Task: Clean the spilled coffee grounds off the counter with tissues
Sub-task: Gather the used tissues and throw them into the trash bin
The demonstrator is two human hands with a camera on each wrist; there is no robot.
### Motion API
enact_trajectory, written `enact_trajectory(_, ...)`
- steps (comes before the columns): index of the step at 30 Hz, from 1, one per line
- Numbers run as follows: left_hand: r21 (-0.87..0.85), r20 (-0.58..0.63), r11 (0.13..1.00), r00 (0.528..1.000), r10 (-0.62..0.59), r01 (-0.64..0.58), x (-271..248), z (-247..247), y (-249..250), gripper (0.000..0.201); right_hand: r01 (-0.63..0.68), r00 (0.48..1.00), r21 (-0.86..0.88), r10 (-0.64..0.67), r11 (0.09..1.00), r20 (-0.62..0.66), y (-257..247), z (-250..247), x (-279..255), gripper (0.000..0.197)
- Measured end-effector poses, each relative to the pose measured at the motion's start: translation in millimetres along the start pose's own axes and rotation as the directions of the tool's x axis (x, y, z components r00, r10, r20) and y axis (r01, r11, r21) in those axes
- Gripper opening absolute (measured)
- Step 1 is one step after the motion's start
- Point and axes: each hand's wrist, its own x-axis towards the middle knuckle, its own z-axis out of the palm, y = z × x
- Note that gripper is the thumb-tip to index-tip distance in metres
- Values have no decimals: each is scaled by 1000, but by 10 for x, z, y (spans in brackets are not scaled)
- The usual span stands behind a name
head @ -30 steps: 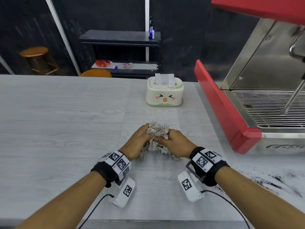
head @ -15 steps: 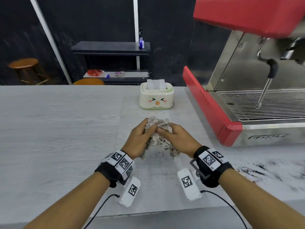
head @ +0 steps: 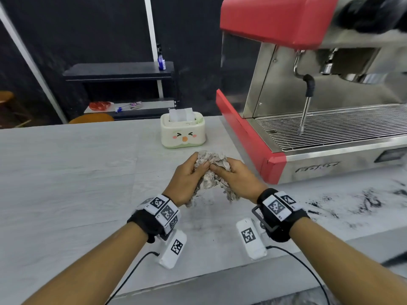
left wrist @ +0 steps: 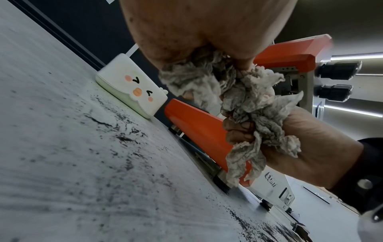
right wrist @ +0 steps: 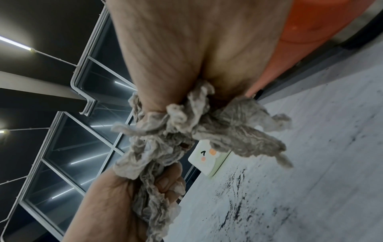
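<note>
Left hand: the left hand [head: 184, 181] is curled round the left side of the wad, thumb tip on top near the middle.
Right hand: the right hand [head: 239, 180] is clenched on the right side of the same wad, its thumb tip meeting the left thumb.
Wad: the wad [head: 210, 170] of grey, stained tissues sits between the two hands, bulging above the thumbs, with loose ends hanging below both palms.
Wad, wrist views: the left wrist view shows the wad [left wrist: 244, 104] bunched from one fist to the other and clear of the counter; the right wrist view shows it [right wrist: 186, 134] the same way, tails drooping.
Counter: the counter [head: 66, 172] is pale grey and wood-grained; the hands are above it, near its front edge.
Grounds: dark grounds [head: 352, 203] are smeared over the counter to the right of the right hand, in front of the machine; fainter specks [head: 202, 197] lie just under the wad.
Tissue box: a cream tissue box [head: 183, 133] with a cartoon face stands beyond the hands, a white sheet sticking out of its top.
Machine: a red and steel espresso machine [head: 308, 95] stands to the right, its red corner near the right hand.
</note>
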Motion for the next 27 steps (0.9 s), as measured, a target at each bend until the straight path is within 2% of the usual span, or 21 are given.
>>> enact_trajectory(6,-18,48,1000,999,-13,13,34,378,41,43,-10,1000,-9,10,1000,-7,133,-311,-219,36)
enact_trajectory(11,-38,56,998,998,-41,43,7,853,204,29,-48,998,2,48,999,-50,301,-665,-527,43)
enact_trajectory(14,-67,78,997,996,-41,46,-26,1232,304,26,-100,992,35,102,994,-75,404,-955,-761,31)
enact_trajectory(17,-67,93,998,996,1,5,-49,1637,398,23,-100,990,22,102,995,-101,498,-1282,-1025,18)
enact_trajectory(22,-51,145,998,988,49,-42,-37,2362,503,29,-121,979,24,123,992,-164,769,-1818,-1474,33)
enact_trajectory(25,-43,178,999,984,34,-27,-51,2797,628,20,-166,965,36,170,985,-198,904,-2136,-1750,27)
enact_trajectory(27,-45,199,998,979,42,-34,-48,3083,685,22,-180,955,24,181,983,-234,988,-2344,-1929,22)
